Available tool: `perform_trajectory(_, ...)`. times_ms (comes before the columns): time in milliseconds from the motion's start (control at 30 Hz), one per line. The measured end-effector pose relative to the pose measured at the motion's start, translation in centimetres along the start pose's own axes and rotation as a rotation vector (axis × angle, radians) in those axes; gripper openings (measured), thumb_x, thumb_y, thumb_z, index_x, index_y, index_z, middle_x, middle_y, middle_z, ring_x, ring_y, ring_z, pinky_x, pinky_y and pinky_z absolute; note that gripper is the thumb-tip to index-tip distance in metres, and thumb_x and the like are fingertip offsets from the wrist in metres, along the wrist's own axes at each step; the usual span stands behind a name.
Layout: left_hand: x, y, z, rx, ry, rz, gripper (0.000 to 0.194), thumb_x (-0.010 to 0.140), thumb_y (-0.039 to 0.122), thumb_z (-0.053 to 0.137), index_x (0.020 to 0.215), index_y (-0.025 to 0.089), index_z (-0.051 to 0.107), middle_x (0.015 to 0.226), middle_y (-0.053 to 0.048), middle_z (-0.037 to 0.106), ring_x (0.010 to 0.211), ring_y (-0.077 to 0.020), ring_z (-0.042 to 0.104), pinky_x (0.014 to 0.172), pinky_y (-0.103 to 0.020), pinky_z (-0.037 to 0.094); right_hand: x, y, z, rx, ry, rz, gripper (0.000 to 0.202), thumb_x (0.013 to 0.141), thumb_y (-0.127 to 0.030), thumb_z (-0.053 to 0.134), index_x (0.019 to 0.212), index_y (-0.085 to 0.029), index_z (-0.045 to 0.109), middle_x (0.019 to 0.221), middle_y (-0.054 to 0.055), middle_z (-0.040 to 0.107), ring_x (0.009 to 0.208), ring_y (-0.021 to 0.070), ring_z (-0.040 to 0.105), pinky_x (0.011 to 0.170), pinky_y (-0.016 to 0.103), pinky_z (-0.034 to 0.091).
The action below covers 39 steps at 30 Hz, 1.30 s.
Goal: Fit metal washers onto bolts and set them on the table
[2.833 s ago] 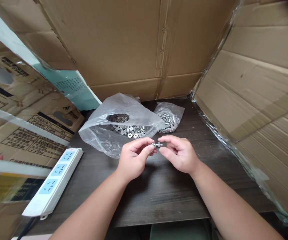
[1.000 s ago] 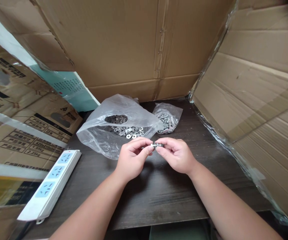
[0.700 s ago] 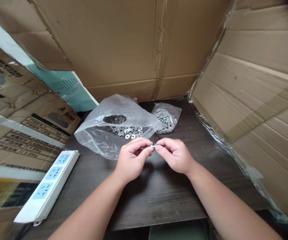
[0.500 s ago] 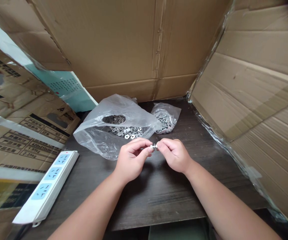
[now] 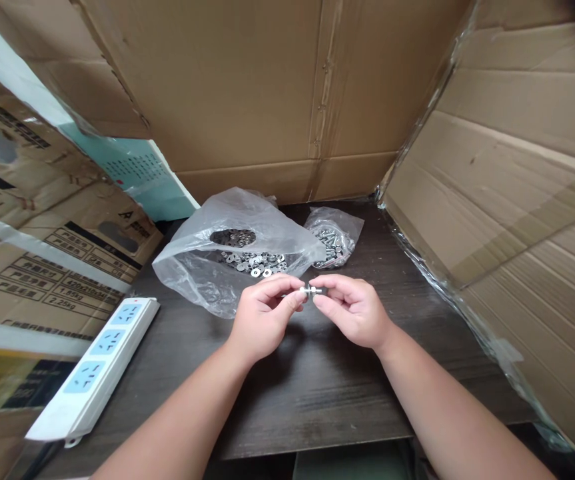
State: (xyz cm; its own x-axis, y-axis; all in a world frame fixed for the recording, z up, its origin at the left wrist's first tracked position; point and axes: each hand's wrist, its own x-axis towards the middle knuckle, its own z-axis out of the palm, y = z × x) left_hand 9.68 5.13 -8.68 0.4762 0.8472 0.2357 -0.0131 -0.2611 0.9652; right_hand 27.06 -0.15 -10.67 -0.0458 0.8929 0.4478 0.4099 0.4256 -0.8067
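My left hand (image 5: 266, 319) is closed, pinching a small silver bolt (image 5: 318, 291) near its left end between thumb and fingertips. The bolt lies level, pointing right, with a washer and a nut (image 5: 313, 290) on its shank. Around its right end, my right hand (image 5: 357, 308) has thumb and forefinger parted, one below and one above, so the shank shows between them. Whether those fingertips brush the nut I cannot tell. Just beyond my hands lies a clear plastic bag (image 5: 187, 260) with many flat washers (image 5: 256, 261). A smaller bag of bolts (image 5: 334, 243) sits to its right.
A white power strip (image 5: 94, 367) lies along the left of the dark table (image 5: 287, 413). Cardboard walls (image 5: 247, 87) stand at the back and both sides. A pale green printed sheet (image 5: 140, 175) leans in the back left corner.
My right thumb and forefinger have parted from their pinch on the bolt's right end, and the nut and shank now show. My left hand keeps its hold. The view has shifted slightly.
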Motion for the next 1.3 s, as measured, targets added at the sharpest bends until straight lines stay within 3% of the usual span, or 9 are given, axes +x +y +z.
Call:
perform_trajectory(333,0.03,-0.24,0.16,0.053,-0.015,0.034,0.021,0.075,0.032,0.066,0.080,0.012,0.069,0.084,-0.005,0.062,0.068,-0.0051,0.057,0.064,-0.017,0.051,0.14,-0.55,-0.02,-0.039,-0.051,0.090,0.028,0.087,-0.034,0.050,0.093,-0.010,0.064,0.061,0.001,0.052,0.050,-0.0007,0.035,0.049,0.012,0.029)
perform_trajectory(733,-0.12,-0.04,0.44,0.081,-0.019,0.026,0.021,0.075,0.032,0.066,0.081,0.011,0.068,0.083,-0.006,0.061,0.067,-0.0058,0.057,0.062,-0.017,0.051,0.30,-0.24,0.15,-0.123,-0.025,0.086,0.036,0.089,-0.036,0.046,0.071,-0.008,0.059,0.058,0.001,0.047,0.054,0.0000,0.038,0.054,0.013,0.032)
perform_trajectory(867,0.00,0.06,0.38,0.042,-0.009,0.011,0.022,0.074,0.032,0.067,0.080,0.011,0.068,0.083,-0.005,0.061,0.063,-0.0046,0.057,0.059,-0.016,0.052,0.25,-0.12,-0.01,-0.125,0.008,0.055,0.032,0.089,-0.036,0.046,0.085,-0.010,0.063,0.062,0.001,0.051,0.056,0.0005,0.041,0.056,0.013,0.034)
perform_trajectory(1000,0.02,0.06,0.17,-0.001,0.005,-0.018,0.023,0.074,0.033,0.067,0.081,0.011,0.068,0.084,-0.004,0.061,0.061,-0.0030,0.056,0.058,-0.015,0.052,-0.02,0.05,-0.08,-0.137,0.033,0.006,0.035,0.085,-0.034,0.053,0.109,-0.010,0.059,0.049,-0.005,0.035,0.046,-0.0002,0.029,0.049,0.014,0.030)
perform_trajectory(1067,0.01,-0.05,0.06,-0.005,0.004,-0.016,0.023,0.074,0.033,0.067,0.082,0.011,0.069,0.085,-0.005,0.062,0.063,-0.0035,0.057,0.059,-0.015,0.052,-0.12,0.17,0.03,-0.144,0.037,-0.041,0.033,0.084,-0.032,0.055,0.110,-0.011,0.059,0.048,-0.006,0.033,0.046,-0.0005,0.028,0.050,0.013,0.030)
perform_trajectory(1300,0.00,-0.38,0.06,0.036,-0.006,0.026,0.023,0.075,0.034,0.067,0.082,0.012,0.070,0.087,-0.005,0.062,0.068,-0.0048,0.057,0.062,-0.016,0.052,0.00,0.14,0.26,-0.118,0.009,-0.049,0.024,0.086,-0.028,0.053,0.099,-0.012,0.065,0.057,-0.001,0.051,0.049,-0.0011,0.035,0.049,0.012,0.030)
